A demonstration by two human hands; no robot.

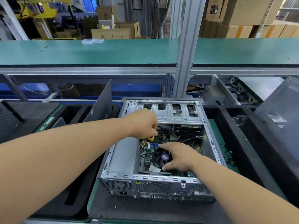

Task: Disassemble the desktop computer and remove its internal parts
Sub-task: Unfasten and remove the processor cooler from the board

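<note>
An open grey desktop case (161, 178) lies on its side on a dark mat, its rear panel toward me. Inside, the green motherboard (148, 151) shows, with a silver power supply (124, 156) at the left and a drive cage (174, 113) at the far end. My left hand (144, 123) is closed around a yellow-handled tool (151, 138) whose tip points down at the board. My right hand (179, 156) rests spread over the black CPU cooler fan (162, 157), with the fingers around its edge.
A grey side panel (99, 104) leans upright to the left of the case. Black foam trays (72, 113) lie at the left, and another dark case (278, 123) stands at the right. A green shelf (97, 50) and a metal post (186, 62) stand behind.
</note>
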